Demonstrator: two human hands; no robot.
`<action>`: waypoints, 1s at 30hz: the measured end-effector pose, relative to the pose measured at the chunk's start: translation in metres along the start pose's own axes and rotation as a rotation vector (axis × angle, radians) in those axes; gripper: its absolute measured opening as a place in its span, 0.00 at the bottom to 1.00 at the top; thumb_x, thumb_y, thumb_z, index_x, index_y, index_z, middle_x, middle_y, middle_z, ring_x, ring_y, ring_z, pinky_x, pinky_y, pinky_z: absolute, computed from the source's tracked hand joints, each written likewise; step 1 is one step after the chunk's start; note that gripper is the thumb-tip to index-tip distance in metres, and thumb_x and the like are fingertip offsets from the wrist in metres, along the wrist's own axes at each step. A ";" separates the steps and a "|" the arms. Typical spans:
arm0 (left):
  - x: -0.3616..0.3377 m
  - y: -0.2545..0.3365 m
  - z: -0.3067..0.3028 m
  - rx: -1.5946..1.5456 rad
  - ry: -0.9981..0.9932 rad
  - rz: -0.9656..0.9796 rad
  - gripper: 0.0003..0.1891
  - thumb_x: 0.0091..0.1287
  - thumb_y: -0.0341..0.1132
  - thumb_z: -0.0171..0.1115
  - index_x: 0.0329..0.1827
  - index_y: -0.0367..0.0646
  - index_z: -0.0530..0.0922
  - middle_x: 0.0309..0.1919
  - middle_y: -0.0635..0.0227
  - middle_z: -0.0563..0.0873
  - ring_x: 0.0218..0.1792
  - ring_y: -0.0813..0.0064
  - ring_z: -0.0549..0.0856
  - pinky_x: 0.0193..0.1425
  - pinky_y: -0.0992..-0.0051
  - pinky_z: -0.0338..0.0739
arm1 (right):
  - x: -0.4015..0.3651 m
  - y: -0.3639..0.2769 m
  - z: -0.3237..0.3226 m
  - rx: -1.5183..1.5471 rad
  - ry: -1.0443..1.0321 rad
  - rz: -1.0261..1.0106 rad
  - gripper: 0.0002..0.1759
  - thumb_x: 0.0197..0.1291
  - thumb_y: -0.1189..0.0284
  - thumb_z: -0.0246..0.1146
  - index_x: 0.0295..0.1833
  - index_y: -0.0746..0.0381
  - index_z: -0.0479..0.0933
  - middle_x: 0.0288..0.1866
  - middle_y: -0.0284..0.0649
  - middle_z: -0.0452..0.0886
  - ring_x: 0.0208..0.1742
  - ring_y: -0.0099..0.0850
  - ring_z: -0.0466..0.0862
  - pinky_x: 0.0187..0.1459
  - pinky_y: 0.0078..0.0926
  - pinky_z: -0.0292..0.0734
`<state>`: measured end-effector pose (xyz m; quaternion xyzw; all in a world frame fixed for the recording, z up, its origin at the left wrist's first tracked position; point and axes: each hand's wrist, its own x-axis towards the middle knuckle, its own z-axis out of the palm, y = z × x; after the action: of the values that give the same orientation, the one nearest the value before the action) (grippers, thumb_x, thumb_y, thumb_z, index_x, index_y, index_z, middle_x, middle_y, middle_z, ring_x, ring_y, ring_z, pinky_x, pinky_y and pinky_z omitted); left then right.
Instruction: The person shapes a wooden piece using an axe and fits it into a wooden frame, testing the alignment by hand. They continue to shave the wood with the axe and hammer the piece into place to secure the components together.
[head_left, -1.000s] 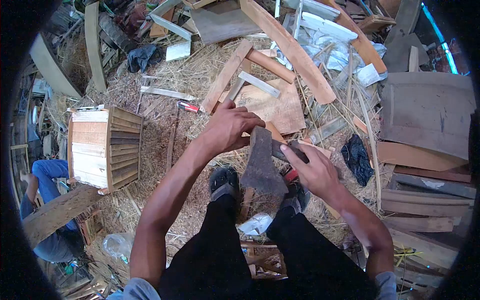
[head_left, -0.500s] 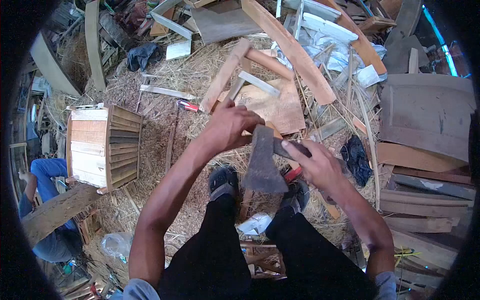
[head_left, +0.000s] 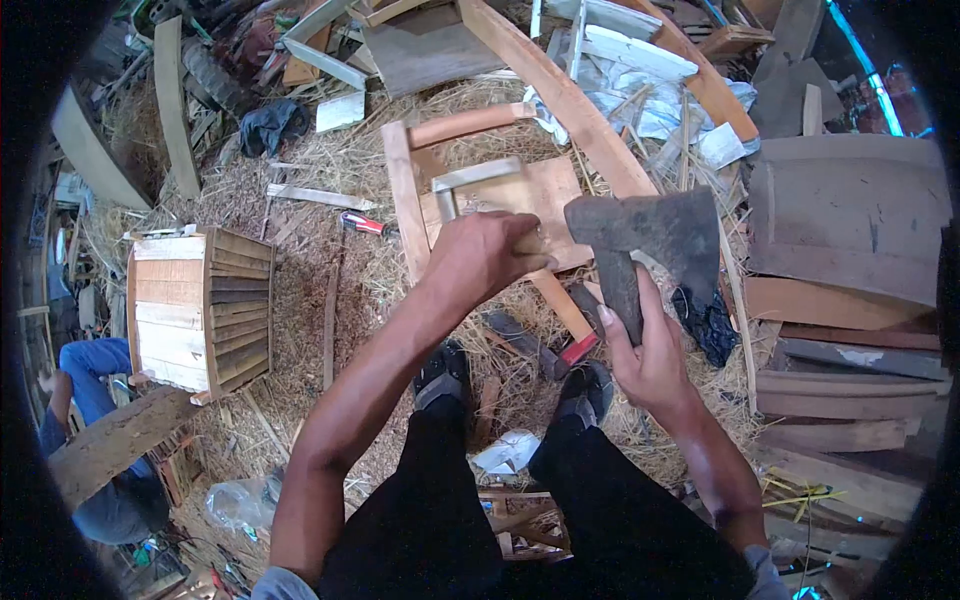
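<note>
My right hand is closed around the dark handle of an axe, whose broad head is raised with its edge toward the right. My left hand is closed on a light wooden frame, its fingers curled at the near side, and hides part of it. The frame has a round rung at its far end and a smaller U-shaped wooden piece within its outline. A flat board lies behind. Below the axe, an orange-brown wooden bar with a red end slants toward my right shoe.
A slatted wooden crate stands at left, near a seated person's blue trouser leg. A red-handled tool lies on straw. Curved planks and dark panels surround the work spot. A black plastic bag is at right.
The axe has swung up and right, its head turning from pointing down to pointing sideways. The wooden frame has shifted and turned, with my left hand moving slightly right and down.
</note>
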<state>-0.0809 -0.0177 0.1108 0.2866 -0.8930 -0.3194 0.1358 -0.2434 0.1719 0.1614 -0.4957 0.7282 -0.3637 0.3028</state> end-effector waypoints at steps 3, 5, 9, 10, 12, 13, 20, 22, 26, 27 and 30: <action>0.012 0.006 0.017 -0.055 0.035 -0.044 0.18 0.57 0.46 0.75 0.40 0.41 0.85 0.32 0.55 0.88 0.36 0.50 0.88 0.42 0.55 0.82 | 0.002 0.003 0.002 -0.030 0.020 0.002 0.33 0.71 0.72 0.58 0.75 0.75 0.57 0.63 0.69 0.76 0.63 0.57 0.80 0.62 0.42 0.75; 0.020 0.010 0.017 -0.073 -0.010 -0.072 0.19 0.57 0.46 0.76 0.41 0.39 0.86 0.33 0.53 0.88 0.36 0.50 0.88 0.42 0.57 0.82 | 0.002 0.014 0.008 0.012 0.049 -0.002 0.32 0.72 0.71 0.58 0.75 0.75 0.58 0.60 0.62 0.79 0.62 0.46 0.83 0.60 0.37 0.76; 0.031 0.010 0.009 -0.196 -0.080 -0.154 0.23 0.61 0.47 0.75 0.48 0.36 0.87 0.37 0.50 0.90 0.37 0.56 0.90 0.43 0.62 0.82 | -0.006 0.030 0.014 -0.007 0.102 0.023 0.32 0.72 0.70 0.59 0.75 0.75 0.58 0.60 0.60 0.80 0.61 0.43 0.83 0.59 0.36 0.77; 0.033 0.011 0.007 -0.250 -0.086 -0.194 0.22 0.62 0.47 0.74 0.48 0.35 0.87 0.38 0.50 0.90 0.37 0.58 0.90 0.43 0.62 0.82 | -0.008 0.033 0.015 0.022 0.116 0.035 0.32 0.72 0.70 0.59 0.75 0.74 0.58 0.60 0.59 0.80 0.60 0.42 0.83 0.59 0.36 0.77; 0.039 0.012 0.001 -0.247 -0.160 -0.250 0.21 0.66 0.46 0.71 0.49 0.35 0.87 0.38 0.52 0.91 0.36 0.65 0.90 0.41 0.65 0.82 | -0.011 0.034 0.015 0.108 0.111 0.108 0.33 0.73 0.70 0.58 0.76 0.74 0.57 0.60 0.61 0.79 0.60 0.45 0.83 0.59 0.38 0.76; 0.040 0.012 -0.001 -0.269 -0.183 -0.256 0.20 0.67 0.45 0.71 0.49 0.35 0.87 0.37 0.52 0.91 0.35 0.66 0.90 0.41 0.66 0.82 | -0.012 0.034 0.014 0.164 0.089 0.167 0.34 0.73 0.69 0.58 0.76 0.75 0.56 0.60 0.64 0.78 0.61 0.50 0.82 0.60 0.41 0.76; 0.035 0.008 0.003 -0.250 -0.136 -0.130 0.16 0.70 0.40 0.67 0.48 0.34 0.87 0.32 0.54 0.91 0.30 0.74 0.87 0.37 0.69 0.80 | -0.012 0.034 0.010 0.084 0.039 0.135 0.35 0.73 0.67 0.58 0.77 0.73 0.55 0.60 0.68 0.77 0.61 0.57 0.82 0.60 0.45 0.76; 0.038 0.007 0.003 -0.304 -0.178 -0.187 0.16 0.70 0.40 0.67 0.48 0.33 0.87 0.32 0.54 0.91 0.30 0.74 0.87 0.37 0.69 0.80 | -0.009 0.030 0.011 0.060 0.049 0.089 0.35 0.73 0.67 0.58 0.77 0.73 0.55 0.60 0.68 0.77 0.61 0.58 0.81 0.60 0.45 0.76; 0.032 0.010 0.008 -0.305 -0.134 -0.196 0.14 0.70 0.38 0.67 0.48 0.34 0.87 0.33 0.53 0.90 0.30 0.72 0.87 0.37 0.69 0.80 | -0.005 0.031 0.010 0.019 0.059 0.011 0.34 0.72 0.69 0.58 0.76 0.74 0.56 0.59 0.69 0.77 0.61 0.59 0.81 0.60 0.45 0.76; 0.030 0.010 0.010 -0.274 -0.124 -0.173 0.14 0.70 0.37 0.66 0.48 0.34 0.87 0.33 0.52 0.90 0.30 0.70 0.88 0.37 0.68 0.81 | -0.004 0.030 0.009 0.035 0.051 0.023 0.34 0.72 0.69 0.58 0.76 0.74 0.57 0.59 0.69 0.77 0.61 0.59 0.81 0.60 0.45 0.76; 0.028 0.009 0.013 -0.202 -0.083 -0.102 0.12 0.68 0.34 0.66 0.47 0.35 0.87 0.33 0.51 0.90 0.30 0.63 0.89 0.38 0.67 0.81 | 0.002 0.026 0.005 0.043 0.026 0.037 0.33 0.71 0.71 0.58 0.75 0.75 0.57 0.59 0.69 0.77 0.60 0.59 0.81 0.59 0.45 0.77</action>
<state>-0.1127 -0.0222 0.1083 0.3032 -0.8454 -0.4257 0.1103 -0.2531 0.1750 0.1372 -0.4706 0.7332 -0.3801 0.3105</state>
